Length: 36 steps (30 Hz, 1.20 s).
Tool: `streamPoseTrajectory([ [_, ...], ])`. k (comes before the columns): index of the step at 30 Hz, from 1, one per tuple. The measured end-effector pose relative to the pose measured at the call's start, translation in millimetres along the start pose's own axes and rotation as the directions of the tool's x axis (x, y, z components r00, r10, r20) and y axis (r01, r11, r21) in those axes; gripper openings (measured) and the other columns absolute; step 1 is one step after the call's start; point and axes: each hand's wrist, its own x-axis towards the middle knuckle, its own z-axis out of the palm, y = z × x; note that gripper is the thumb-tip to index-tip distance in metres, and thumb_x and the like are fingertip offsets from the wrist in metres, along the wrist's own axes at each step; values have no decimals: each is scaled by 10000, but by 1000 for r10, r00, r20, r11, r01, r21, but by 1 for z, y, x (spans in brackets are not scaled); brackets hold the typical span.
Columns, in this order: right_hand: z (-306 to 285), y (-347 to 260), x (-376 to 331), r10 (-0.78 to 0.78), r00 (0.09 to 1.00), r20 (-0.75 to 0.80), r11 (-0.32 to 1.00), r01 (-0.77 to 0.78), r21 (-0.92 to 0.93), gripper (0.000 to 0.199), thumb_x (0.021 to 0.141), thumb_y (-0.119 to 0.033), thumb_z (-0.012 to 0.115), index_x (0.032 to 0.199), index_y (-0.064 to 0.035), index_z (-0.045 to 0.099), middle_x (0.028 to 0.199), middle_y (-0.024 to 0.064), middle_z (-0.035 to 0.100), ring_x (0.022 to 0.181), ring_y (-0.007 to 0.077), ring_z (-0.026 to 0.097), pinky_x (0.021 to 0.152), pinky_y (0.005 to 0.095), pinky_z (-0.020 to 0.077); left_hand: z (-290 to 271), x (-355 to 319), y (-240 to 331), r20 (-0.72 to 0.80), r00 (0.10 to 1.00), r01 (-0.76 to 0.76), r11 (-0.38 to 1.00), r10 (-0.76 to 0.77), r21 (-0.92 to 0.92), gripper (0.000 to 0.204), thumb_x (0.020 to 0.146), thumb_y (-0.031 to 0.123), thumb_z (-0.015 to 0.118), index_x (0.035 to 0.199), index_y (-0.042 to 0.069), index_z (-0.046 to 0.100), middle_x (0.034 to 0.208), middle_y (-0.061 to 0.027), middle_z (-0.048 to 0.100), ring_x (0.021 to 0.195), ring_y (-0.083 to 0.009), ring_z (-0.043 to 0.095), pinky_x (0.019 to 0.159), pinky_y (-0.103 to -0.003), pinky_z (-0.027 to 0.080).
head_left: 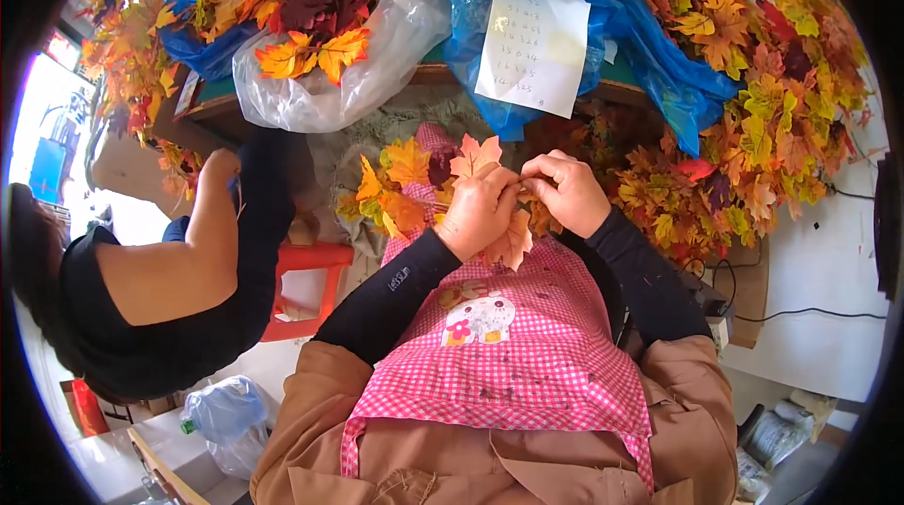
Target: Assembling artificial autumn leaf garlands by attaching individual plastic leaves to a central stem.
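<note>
Artificial maple leaves (pixel 414 187) in orange, yellow and dark red sit bunched as a spray just above the person's lap, over a pink checked apron (pixel 508 354). The left hand (pixel 478 211) is closed around the stems of this spray, knuckles up, with one pale orange leaf (pixel 475 157) standing above the fingers and another orange leaf (pixel 513 243) hanging below the palm. The right hand (pixel 568 192) is curled narrow, its fingertips pinching at the same bunch right where it meets the left hand (what exactly sits between those fingertips is too small to tell). Both hands touch each other at the thumbs. Black sleeves cover both forearms.

Beyond the hands, a clear plastic bag (pixel 377 72) holds more leaves, and beside it a blue plastic bag (pixel 650 44) carries a white paper note (pixel 532 48) on its front. A large heap of loose leaves (pixel 772 128) spreads to the right. On the left, another person in a black top (pixel 179 317) leans toward the work surface, next to a red stool (pixel 315 288).
</note>
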Motion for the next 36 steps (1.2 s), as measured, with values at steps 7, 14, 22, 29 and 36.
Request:
streamPoseTrajectory([
  [7, 20, 2, -17, -424, 886, -190, 775, 245, -582, 156, 807, -86, 647, 953, -97, 593, 839, 37, 603, 887, 225, 563, 851, 388, 374, -13, 17, -6, 320, 855, 517, 720, -408, -463, 191, 883, 131, 599, 844, -41, 671, 750, -100, 653, 654, -196, 601, 594, -304, 457],
  [14, 37, -9, -42, -296, 914, -277, 918, 193, -345, 274, 814, -28, 608, 1087, -34, 594, 1032, 127, 623, 993, 306, 563, 893, 396, 419, -8, 14, -18, 485, 769, 621, 307, -416, -721, 142, 894, 90, 610, 903, -29, 686, 783, -24, 657, 691, -80, 585, 614, -218, 456],
  [22, -30, 2, -22, -182, 928, -325, 982, 153, -115, 186, 900, -10, 510, 1043, -11, 629, 1076, 113, 643, 1022, 243, 605, 899, 316, 459, -16, 12, -16, 318, 899, 426, 766, -301, -481, 145, 899, 71, 589, 934, -54, 654, 816, -57, 673, 731, -109, 629, 680, -234, 504],
  [29, -32, 21, 3, -304, 938, 167, 943, 321, -88, 212, 804, 9, 560, 1007, -28, 606, 1172, 83, 614, 1195, 300, 519, 1006, 391, 395, -36, 11, 4, 413, 886, 391, 821, -213, -416, 132, 875, 58, 615, 975, -25, 635, 870, -26, 643, 774, -86, 602, 711, -225, 491],
  [36, -36, 20, 2, 18, 911, 412, 886, -206, 415, 76, 923, -77, 568, 968, -22, 594, 840, -11, 625, 749, 44, 536, 680, 216, 455, -48, 11, -1, 282, 958, 67, 996, -47, -61, 185, 757, 75, 700, 914, -10, 654, 866, -102, 626, 715, -202, 633, 671, -295, 521],
])
